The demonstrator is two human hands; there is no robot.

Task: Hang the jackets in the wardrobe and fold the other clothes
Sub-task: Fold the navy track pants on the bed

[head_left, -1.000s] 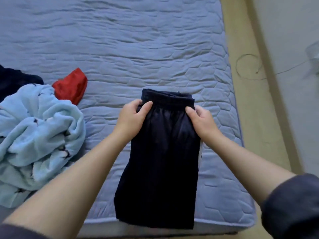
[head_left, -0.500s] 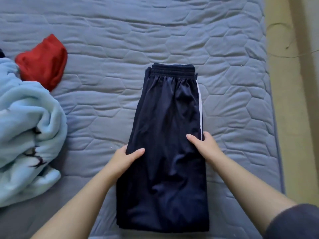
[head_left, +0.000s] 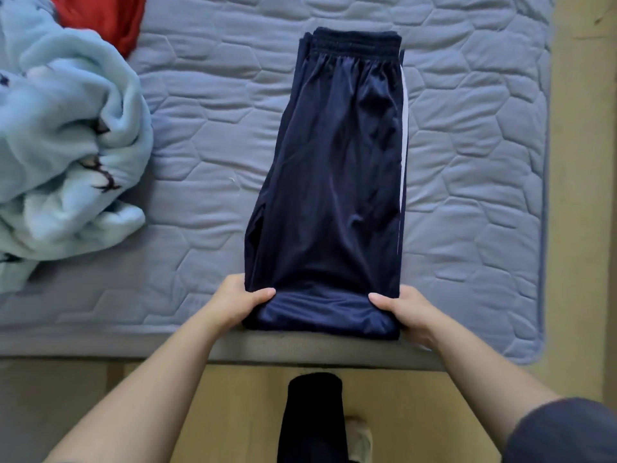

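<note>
While the navy track pants lie lengthwise on the quilted grey mattress at frame centre, waistband toward the top edge, both hands hold their near end at the lower middle. The left hand pinches the left corner, thumb on top, fingers hidden under the cloth. The right hand grips the right corner likewise, below the white side stripe. Between the thumbs the fabric bulges in a fold. A light blue fleece and a red garment sit at upper left.

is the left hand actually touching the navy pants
Touching. The head view shows the left hand gripping the near end of the navy pants, thumb on top.
</note>
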